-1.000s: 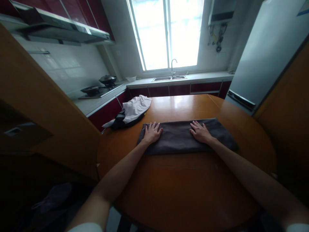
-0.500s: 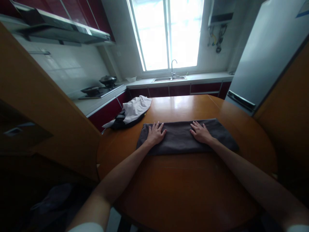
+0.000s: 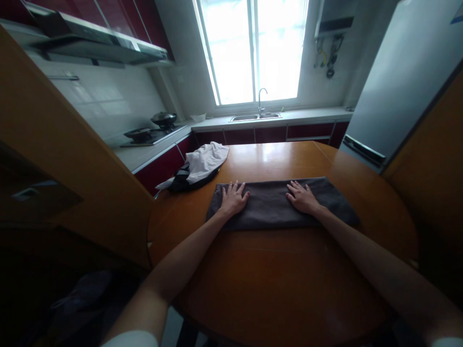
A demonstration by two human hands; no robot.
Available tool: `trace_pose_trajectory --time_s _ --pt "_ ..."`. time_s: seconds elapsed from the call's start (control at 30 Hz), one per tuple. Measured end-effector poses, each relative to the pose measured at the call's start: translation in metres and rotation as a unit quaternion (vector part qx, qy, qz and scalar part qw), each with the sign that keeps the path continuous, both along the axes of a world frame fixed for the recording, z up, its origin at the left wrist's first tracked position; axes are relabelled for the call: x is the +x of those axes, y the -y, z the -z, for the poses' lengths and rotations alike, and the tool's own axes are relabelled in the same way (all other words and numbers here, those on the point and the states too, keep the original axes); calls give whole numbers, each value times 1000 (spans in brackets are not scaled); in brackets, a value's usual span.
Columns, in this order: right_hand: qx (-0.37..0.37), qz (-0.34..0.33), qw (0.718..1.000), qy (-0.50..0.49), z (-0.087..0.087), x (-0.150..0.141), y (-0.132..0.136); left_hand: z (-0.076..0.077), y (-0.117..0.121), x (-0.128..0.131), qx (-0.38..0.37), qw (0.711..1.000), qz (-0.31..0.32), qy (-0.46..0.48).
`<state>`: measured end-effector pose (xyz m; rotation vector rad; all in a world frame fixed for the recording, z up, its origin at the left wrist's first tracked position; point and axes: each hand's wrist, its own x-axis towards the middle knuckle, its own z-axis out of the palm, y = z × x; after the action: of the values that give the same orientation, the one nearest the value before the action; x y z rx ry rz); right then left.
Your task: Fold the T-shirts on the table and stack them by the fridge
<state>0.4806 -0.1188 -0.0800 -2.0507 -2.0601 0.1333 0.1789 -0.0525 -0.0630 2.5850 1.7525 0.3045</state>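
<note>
A dark grey towel [image 3: 269, 205], folded into a long strip, lies across the round wooden table [image 3: 282, 284]. My left hand [image 3: 233, 198] rests flat on its left part with fingers spread. Flat on the towel's right part lies my right hand [image 3: 302, 197], fingers stretched out. Neither hand grips anything. A crumpled white and black garment [image 3: 200, 166] sits at the table's far left edge, a short way beyond my left hand.
A wooden panel [image 3: 65, 159] rises at the left of the table. Behind are a counter with a stove and pans [image 3: 152, 132], a sink with a tap [image 3: 258, 113] under the window, and a grey fridge [image 3: 398, 86] at the right.
My left hand slid a little to the right along the towel. My right hand has stayed in place on it. The view shifted slightly.
</note>
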Motion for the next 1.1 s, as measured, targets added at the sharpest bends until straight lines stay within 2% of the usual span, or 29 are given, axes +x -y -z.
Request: trace_pose_trajectory --time_s 0.1,0.2,0.37,0.53,0.83,1.0,1.1 --pt "3 -2 1000 -1 0 0 0 -1 1 -1 -26 1000 -5 -6" --pt "2 -1 1000 -1 0 0 0 -4 5 2 3 1000 1 -5" --pt "5 -1 1000 -5 1 0 -1 -9 17 12 61 995 74 -9" --pt "4 -3 1000 -6 0 0 1 -2 18 15 -23 995 88 -35" --pt "3 -1 1000 -5 -2 0 1 2 14 13 -27 995 96 -32" --pt "4 -2 1000 -9 -1 0 1 -4 19 17 17 995 91 -23" --pt "10 -3 1000 -7 -1 0 2 -8 28 22 48 993 108 -21"
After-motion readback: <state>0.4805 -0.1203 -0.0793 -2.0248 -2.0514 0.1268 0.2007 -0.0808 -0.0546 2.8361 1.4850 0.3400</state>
